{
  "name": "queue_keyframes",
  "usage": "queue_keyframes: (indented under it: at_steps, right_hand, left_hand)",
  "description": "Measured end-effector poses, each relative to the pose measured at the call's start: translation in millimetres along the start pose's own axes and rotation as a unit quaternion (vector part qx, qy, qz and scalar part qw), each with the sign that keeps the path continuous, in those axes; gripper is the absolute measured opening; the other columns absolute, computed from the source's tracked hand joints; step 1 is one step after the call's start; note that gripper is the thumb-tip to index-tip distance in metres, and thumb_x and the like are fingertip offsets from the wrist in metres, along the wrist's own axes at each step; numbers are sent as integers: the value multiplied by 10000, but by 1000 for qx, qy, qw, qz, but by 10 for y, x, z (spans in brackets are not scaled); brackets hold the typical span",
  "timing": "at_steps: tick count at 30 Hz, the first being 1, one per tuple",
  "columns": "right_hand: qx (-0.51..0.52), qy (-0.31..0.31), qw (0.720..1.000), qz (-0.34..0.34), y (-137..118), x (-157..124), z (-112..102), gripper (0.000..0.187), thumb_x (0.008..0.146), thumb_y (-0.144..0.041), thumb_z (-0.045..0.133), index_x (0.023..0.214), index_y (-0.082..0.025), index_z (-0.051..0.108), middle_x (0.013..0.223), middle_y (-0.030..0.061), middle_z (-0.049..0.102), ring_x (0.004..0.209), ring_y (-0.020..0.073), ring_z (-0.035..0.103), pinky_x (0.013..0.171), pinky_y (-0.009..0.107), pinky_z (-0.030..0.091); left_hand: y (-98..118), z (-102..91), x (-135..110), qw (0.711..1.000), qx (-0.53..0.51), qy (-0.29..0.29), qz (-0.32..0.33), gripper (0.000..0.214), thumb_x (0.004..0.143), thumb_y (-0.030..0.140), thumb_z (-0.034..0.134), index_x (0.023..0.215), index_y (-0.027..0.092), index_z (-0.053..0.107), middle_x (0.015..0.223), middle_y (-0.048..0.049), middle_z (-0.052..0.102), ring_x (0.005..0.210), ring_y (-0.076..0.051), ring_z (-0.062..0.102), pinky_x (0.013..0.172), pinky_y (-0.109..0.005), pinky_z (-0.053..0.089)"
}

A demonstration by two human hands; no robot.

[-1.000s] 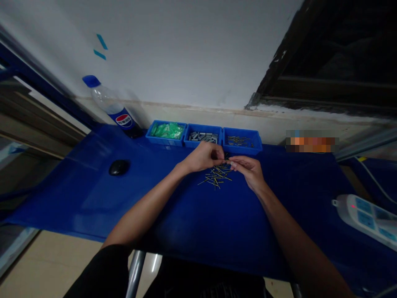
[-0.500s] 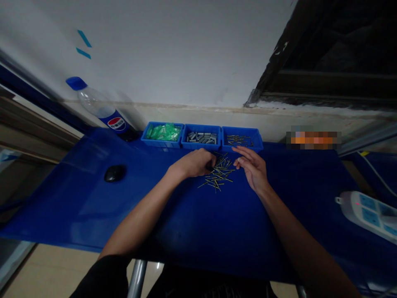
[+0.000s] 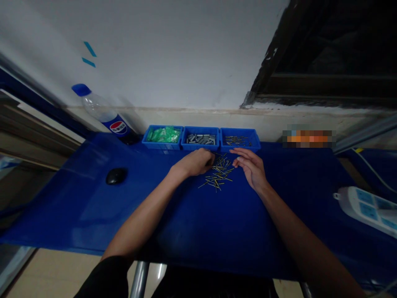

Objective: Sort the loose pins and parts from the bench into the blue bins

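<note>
A loose pile of thin, brass-coloured metal rods, perhaps long screws or drill bits (image 3: 218,176), lies on the blue tabletop between my hands. My left hand (image 3: 197,161) rests at the pile's left edge with its fingers curled closed; whatever it may hold is hidden. On the other side my right hand (image 3: 250,165) is open, palm turned inward, with the upper fingers stretched out and the others partly bent. Its fingertips are close to the pile and just in front of the right blue bin (image 3: 256,145), which holds more of the thin rods (image 3: 235,140).
The middle blue bin (image 3: 200,147) contains grey metal cylinders (image 3: 201,139); the left one (image 3: 161,145) holds green plastic packets (image 3: 164,134). A Pepsi bottle (image 3: 116,126) and black mouse (image 3: 115,176) are leftward. At right sit a power strip (image 3: 366,207) and a blurred orange item (image 3: 310,138).
The view has shifted slightly, so the background sits a little differently. Both hands stay almost where they were beside the pile.
</note>
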State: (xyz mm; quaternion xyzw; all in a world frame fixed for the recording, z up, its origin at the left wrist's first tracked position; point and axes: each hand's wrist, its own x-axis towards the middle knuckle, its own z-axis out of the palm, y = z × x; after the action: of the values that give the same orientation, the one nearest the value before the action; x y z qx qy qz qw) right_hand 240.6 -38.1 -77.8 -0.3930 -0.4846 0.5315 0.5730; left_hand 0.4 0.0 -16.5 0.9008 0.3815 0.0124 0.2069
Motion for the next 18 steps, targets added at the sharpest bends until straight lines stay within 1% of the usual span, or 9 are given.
queue_keyframes:
  at_steps: [4,7,11,14,16,18]
  right_hand:
    - [11,-3,1000,1,5,4,1,274,838,-249,746,1109,-249,788,1133,79,801,719,175,665,671,352,506]
    - [16,-3,1000,3,11,5,-1,261,841,-245,744,1097,-248,795,1128,76,802,716,173,665,675,351,501]
    - [15,-1,1000,8,15,6,-4,254,840,-248,744,1089,-244,796,1123,79,805,713,179,666,675,358,500]
    - [12,-1,1000,6,11,5,0,251,842,-252,740,1086,-242,796,1112,81,807,712,181,663,675,361,499]
    - [13,-2,1000,5,6,3,3,248,841,-253,741,1082,-242,797,1102,79,808,713,180,662,676,360,497]
    - [15,-2,1000,8,2,2,5,243,842,-254,741,1078,-242,798,1097,76,809,716,180,664,678,358,495]
  left_hand:
    - [-5,23,3,1000,-21,17,0,109,849,85,637,908,162,688,879,-58,717,782,-163,640,707,-259,433]
    - [-9,66,13,999,-38,27,3,166,835,79,658,971,168,690,886,-48,713,766,-157,637,689,-253,424]
    - [-34,89,38,998,-62,34,8,239,829,21,605,1002,162,689,840,-33,705,726,-147,628,674,-250,420]
    - [-71,73,43,994,-84,57,30,268,846,10,568,1038,156,684,807,-22,693,702,-142,615,671,-252,424]
    - [-98,63,33,993,-91,69,41,272,859,15,559,1063,152,679,817,-24,692,714,-143,615,683,-256,432]
    - [-121,58,15,993,-91,61,43,276,848,40,612,1091,153,673,874,-34,706,751,-147,627,690,-256,440]
